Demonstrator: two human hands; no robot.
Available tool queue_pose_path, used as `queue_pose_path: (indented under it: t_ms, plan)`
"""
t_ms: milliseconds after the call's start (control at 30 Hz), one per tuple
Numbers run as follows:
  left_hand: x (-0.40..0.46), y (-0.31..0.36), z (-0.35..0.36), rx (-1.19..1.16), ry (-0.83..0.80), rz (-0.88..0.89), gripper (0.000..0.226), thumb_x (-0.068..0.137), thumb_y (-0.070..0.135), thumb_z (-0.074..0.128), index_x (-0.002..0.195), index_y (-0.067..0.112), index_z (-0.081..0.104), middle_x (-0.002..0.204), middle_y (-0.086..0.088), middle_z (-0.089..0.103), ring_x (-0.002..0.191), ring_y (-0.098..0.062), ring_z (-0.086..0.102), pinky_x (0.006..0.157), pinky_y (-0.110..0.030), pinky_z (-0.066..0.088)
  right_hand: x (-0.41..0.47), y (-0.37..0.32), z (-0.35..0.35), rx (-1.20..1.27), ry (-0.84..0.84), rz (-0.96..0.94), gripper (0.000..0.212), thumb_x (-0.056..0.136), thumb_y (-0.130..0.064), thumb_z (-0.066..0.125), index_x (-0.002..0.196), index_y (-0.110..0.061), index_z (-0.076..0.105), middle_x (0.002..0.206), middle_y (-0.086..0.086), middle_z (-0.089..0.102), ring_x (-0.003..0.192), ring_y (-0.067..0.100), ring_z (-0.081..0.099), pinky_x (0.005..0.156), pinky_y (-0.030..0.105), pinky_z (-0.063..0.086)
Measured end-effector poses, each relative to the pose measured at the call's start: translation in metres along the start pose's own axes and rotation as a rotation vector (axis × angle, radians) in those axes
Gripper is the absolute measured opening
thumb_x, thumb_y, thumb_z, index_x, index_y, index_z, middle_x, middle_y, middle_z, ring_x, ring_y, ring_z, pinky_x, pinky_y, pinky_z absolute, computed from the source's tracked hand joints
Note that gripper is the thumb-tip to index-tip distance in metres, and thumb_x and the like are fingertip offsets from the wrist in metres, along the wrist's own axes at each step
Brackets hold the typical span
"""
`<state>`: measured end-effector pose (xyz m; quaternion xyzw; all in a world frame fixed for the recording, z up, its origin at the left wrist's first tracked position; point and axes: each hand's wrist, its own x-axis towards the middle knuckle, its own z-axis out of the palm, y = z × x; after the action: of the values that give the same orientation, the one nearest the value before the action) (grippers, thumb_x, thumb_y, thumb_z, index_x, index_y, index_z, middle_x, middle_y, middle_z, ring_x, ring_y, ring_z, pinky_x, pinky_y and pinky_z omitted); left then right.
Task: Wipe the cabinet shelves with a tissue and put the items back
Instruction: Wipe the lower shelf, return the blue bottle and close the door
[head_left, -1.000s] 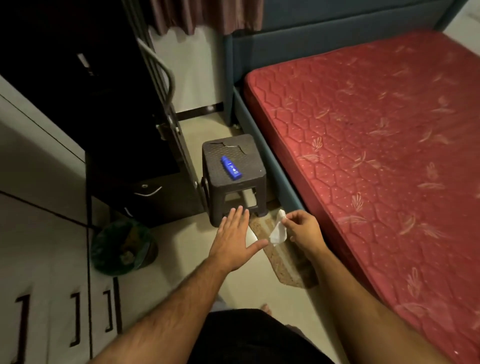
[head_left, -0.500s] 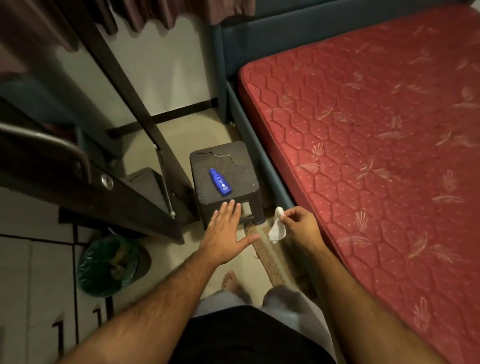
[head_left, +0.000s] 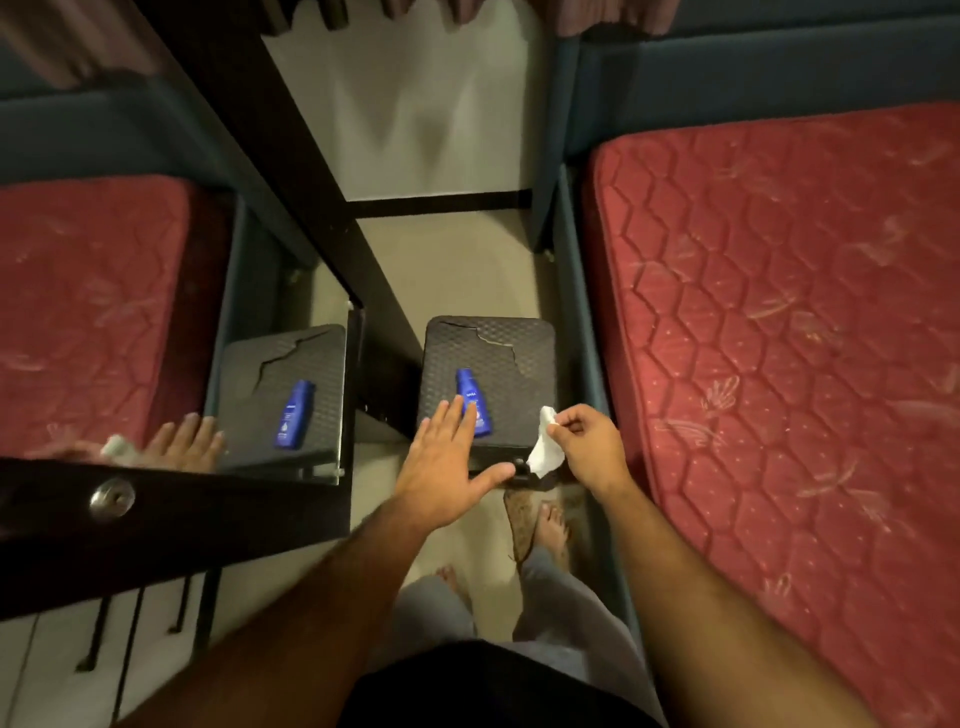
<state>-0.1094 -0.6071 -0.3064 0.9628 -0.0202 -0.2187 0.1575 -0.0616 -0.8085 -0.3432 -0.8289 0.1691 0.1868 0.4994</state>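
- Between a red quilted mattress (head_left: 779, 338) and a dark mirrored cabinet door (head_left: 156, 509), a black plastic stool (head_left: 498, 364) stands on the pale floor (head_left: 447, 270); its top is cracked.
- On the stool lies a blue bottle (head_left: 470, 395) marked NIVEA; smaller print is probably unreadable.
- White, crumpled tissue (head_left: 544, 447) hangs pinched in the right hand (head_left: 587, 441).
- Fingers spread, the left hand (head_left: 441, 457) hovers over the bottle, seemingly not gripping.

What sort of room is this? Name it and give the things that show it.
Most likely a bedroom: a red quilted mattress on a blue bed frame, a mirrored cabinet door, and a lotion bottle on a black stool.
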Motion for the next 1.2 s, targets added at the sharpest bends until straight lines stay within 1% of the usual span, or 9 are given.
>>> queue_pose_path:
  t_ms: [67,167,367,500,633,867,1000,1100,1200]
  plan:
    - [0.023,0.004,0.001,-0.011,-0.003,-0.032,0.097,0.086,0.075,0.034,0.155,0.017,0.000,0.164,-0.003,-0.007,0.150,-0.017,-0.011,0.123,-0.039,0.000,0.033,-0.004,-0.001,-0.045,-0.040,-0.005,0.016,0.081,-0.016,0.072,0.075,-0.025,0.061,0.080,-0.004,0.067,0.075,0.015,0.063,0.074,0.031,0.050]
    - [0.054,0.003,0.005,-0.048,0.020,-0.061,0.100,0.084,0.079,0.033,0.155,0.016,0.001,0.164,-0.004,-0.005,0.150,-0.018,-0.009,0.123,-0.041,0.001,0.074,-0.005,0.002,-0.116,-0.085,-0.023,0.022,0.080,-0.019,0.072,0.069,-0.030,0.057,0.077,-0.007,0.066,0.075,0.016,0.064,0.074,0.033,0.052]
    - [0.107,-0.015,0.037,-0.117,0.046,-0.134,0.111,0.072,0.084,0.019,0.155,0.012,0.009,0.164,-0.007,0.006,0.151,-0.022,0.001,0.119,-0.036,0.001,0.142,0.000,0.032,-0.260,-0.096,-0.049,0.008,0.082,-0.023,0.069,0.079,-0.025,0.062,0.082,-0.002,0.069,0.081,0.020,0.065,0.076,0.036,0.054]
    - [0.142,-0.035,0.064,-0.121,-0.020,-0.178,0.110,0.073,0.089,0.011,0.155,0.016,-0.002,0.164,-0.005,-0.004,0.150,-0.020,-0.008,0.119,-0.036,-0.004,0.179,0.010,0.066,-0.387,-0.102,-0.048,0.006,0.086,-0.029,0.064,0.088,-0.024,0.064,0.091,0.000,0.071,0.087,0.023,0.065,0.077,0.038,0.054]
    - [0.176,-0.050,0.086,-0.162,-0.065,-0.251,0.105,0.074,0.082,0.015,0.154,0.018,-0.008,0.163,-0.002,-0.010,0.149,-0.018,-0.012,0.121,-0.037,-0.004,0.217,0.022,0.101,-0.550,-0.144,-0.079,0.011,0.090,-0.030,0.059,0.098,-0.024,0.065,0.099,0.004,0.069,0.093,0.026,0.064,0.078,0.034,0.051]
    - [0.215,-0.083,0.106,-0.275,0.041,-0.352,0.100,0.078,0.075,0.030,0.155,0.020,-0.001,0.164,0.002,-0.003,0.149,-0.013,-0.006,0.118,-0.033,-0.002,0.277,0.024,0.154,-0.702,-0.023,-0.266,0.019,0.092,-0.029,0.058,0.106,-0.020,0.065,0.106,0.006,0.066,0.099,0.027,0.061,0.086,0.037,0.048]
    - [0.229,-0.101,0.117,-0.307,0.071,-0.377,0.104,0.072,0.078,0.027,0.156,0.021,0.001,0.164,0.003,-0.002,0.149,-0.012,-0.006,0.118,-0.034,-0.001,0.294,0.035,0.175,-0.793,-0.024,-0.342,0.024,0.093,-0.026,0.053,0.112,-0.019,0.066,0.113,0.006,0.062,0.106,0.027,0.052,0.091,0.039,0.041]
    - [0.233,-0.106,0.124,-0.338,0.078,-0.405,0.102,0.075,0.078,0.031,0.156,0.020,0.003,0.164,0.002,0.002,0.150,-0.014,-0.003,0.122,-0.037,0.004,0.285,0.048,0.178,-0.940,-0.037,-0.429,0.035,0.092,-0.022,0.051,0.126,-0.018,0.057,0.122,0.008,0.054,0.111,0.027,0.045,0.092,0.040,0.038]
    - [0.231,-0.108,0.130,-0.359,0.085,-0.393,0.103,0.080,0.081,0.034,0.156,0.017,0.007,0.164,-0.002,0.006,0.150,-0.016,0.001,0.121,-0.035,0.006,0.279,0.056,0.174,-0.994,-0.098,-0.396,0.057,0.088,-0.019,0.052,0.143,-0.020,0.040,0.126,0.009,0.050,0.115,0.028,0.041,0.093,0.041,0.034]
